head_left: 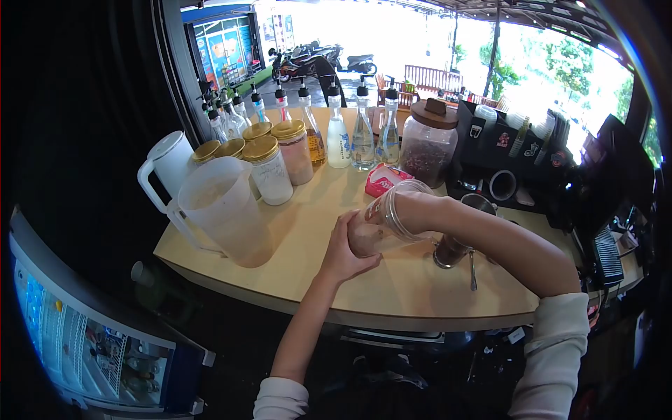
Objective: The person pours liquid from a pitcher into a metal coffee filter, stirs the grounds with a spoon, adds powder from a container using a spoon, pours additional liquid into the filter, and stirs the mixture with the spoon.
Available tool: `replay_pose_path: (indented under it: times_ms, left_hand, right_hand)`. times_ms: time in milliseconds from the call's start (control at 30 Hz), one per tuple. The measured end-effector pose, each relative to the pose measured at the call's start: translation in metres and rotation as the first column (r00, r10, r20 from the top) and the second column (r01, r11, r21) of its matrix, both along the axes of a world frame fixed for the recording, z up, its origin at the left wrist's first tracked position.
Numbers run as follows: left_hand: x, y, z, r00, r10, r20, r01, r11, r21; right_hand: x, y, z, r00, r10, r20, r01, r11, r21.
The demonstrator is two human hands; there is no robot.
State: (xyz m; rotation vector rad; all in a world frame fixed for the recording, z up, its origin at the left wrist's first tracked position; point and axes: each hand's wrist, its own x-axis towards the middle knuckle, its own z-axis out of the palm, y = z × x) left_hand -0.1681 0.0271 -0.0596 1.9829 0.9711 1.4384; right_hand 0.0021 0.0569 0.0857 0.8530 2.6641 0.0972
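Note:
My left hand (344, 248) is wrapped around the lower part of a clear jar (386, 243), which is tilted with its mouth toward the right. Through that mouth my right hand (413, 212) reaches inside. Its fingers are hard to make out behind the glass, so what they hold is unclear. Close to my right forearm stand a metal cup (449, 253) and a thin spoon-like utensil (473, 271) on the wooden counter (308, 241). Behind the tilted jar lies a pink and white packet (387, 180).
To the left stand a translucent pitcher (224, 217), a white lidded jug (170, 164) and several gold-lidded jars (270, 175). Pump-topped bottles (338, 140) line the back. A wooden-lidded jar (428, 147) and black cup holder (514, 143) are at right; a glass-door fridge (91, 343) is lower left.

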Motion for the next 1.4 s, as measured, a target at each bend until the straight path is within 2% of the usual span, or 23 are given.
replay_pose_path:
  times_ms: [67,200,267,367,400,467,567,600,667,800,1000,1067,1100,1200,1267,1300,1367,1400]
  left_hand:
    - [0.0,0.001,-0.002,1.0,0.003,-0.005,-0.002,1.0,0.031]
    - [-0.001,0.002,-0.002,1.0,-0.024,-0.005,0.024,1.0,0.02]
    - [-0.001,0.001,-0.001,1.0,-0.015,-0.013,0.016,1.0,0.017]
    - [-0.001,0.002,-0.003,1.0,-0.021,-0.01,0.021,0.999,0.034]
    - [-0.002,0.002,-0.002,1.0,-0.018,-0.009,0.018,0.999,0.033]
    - [-0.001,0.001,-0.002,1.0,-0.015,-0.001,0.015,0.999,0.029]
    - [-0.001,0.002,-0.003,1.0,-0.018,0.001,0.018,0.999,0.033]
    - [-0.001,0.002,-0.003,1.0,-0.017,0.0,0.017,0.999,0.034]
    - [-0.001,0.001,-0.003,1.0,-0.002,-0.005,0.002,1.0,0.022]
    - [-0.002,0.0,-0.002,1.0,-0.026,-0.003,0.026,1.0,0.013]
    - [-0.001,0.001,-0.002,1.0,-0.028,-0.009,0.028,0.999,0.018]
    - [-0.001,0.001,-0.002,1.0,-0.013,-0.019,0.014,1.0,0.024]
    - [-0.001,0.001,-0.002,1.0,-0.014,-0.02,0.015,1.0,0.026]
    - [-0.002,0.0,-0.002,1.0,-0.013,-0.013,0.013,1.0,0.014]
    - [-0.001,0.0,-0.001,1.0,0.003,-0.005,-0.002,1.0,0.025]
    - [-0.001,0.0,-0.002,1.0,0.003,-0.005,-0.003,1.0,0.026]
    - [-0.001,0.0,-0.003,1.0,0.0,-0.001,0.0,1.0,0.016]
    - [-0.001,0.0,-0.002,1.0,-0.001,-0.002,0.001,1.0,0.019]
  right_hand:
    - [-0.002,0.0,0.0,0.988,0.099,0.118,-0.102,0.994,0.027]
    - [0.007,0.013,-0.025,0.996,0.047,0.079,-0.047,0.999,-0.004]
    - [0.013,0.029,-0.046,0.975,0.207,0.078,-0.213,0.973,0.091]
    - [0.0,0.003,-0.013,0.99,0.109,0.088,-0.111,0.993,0.027]
    - [0.001,0.004,-0.014,0.99,0.111,0.088,-0.114,0.993,0.026]
    - [0.005,0.005,-0.015,0.982,0.188,-0.025,-0.187,0.982,0.021]
    - [0.007,0.006,-0.017,0.981,0.179,-0.082,-0.18,0.984,-0.01]
    - [0.005,0.003,-0.013,0.98,0.179,-0.082,-0.18,0.984,-0.01]
    - [0.001,-0.003,-0.002,0.984,0.163,0.067,-0.164,0.986,0.019]
    - [0.007,-0.002,-0.002,0.997,0.076,-0.027,-0.078,0.993,-0.09]
    - [0.01,0.001,-0.011,0.984,0.164,-0.068,-0.165,0.986,-0.001]
    - [0.009,0.01,-0.02,0.971,0.237,0.039,-0.238,0.971,0.035]
    - [0.01,0.009,-0.018,0.971,0.236,0.038,-0.237,0.971,0.037]
    - [0.008,0.002,-0.007,0.976,0.209,-0.063,-0.21,0.978,-0.01]
    - [-0.001,-0.009,0.013,0.991,0.119,0.063,-0.114,0.99,-0.08]
    - [-0.001,-0.006,0.011,0.991,0.119,0.063,-0.114,0.99,-0.079]
    - [0.001,-0.001,0.006,0.96,0.227,0.163,-0.232,0.973,0.011]
    - [0.004,-0.001,0.006,0.96,0.225,0.163,-0.231,0.973,0.014]
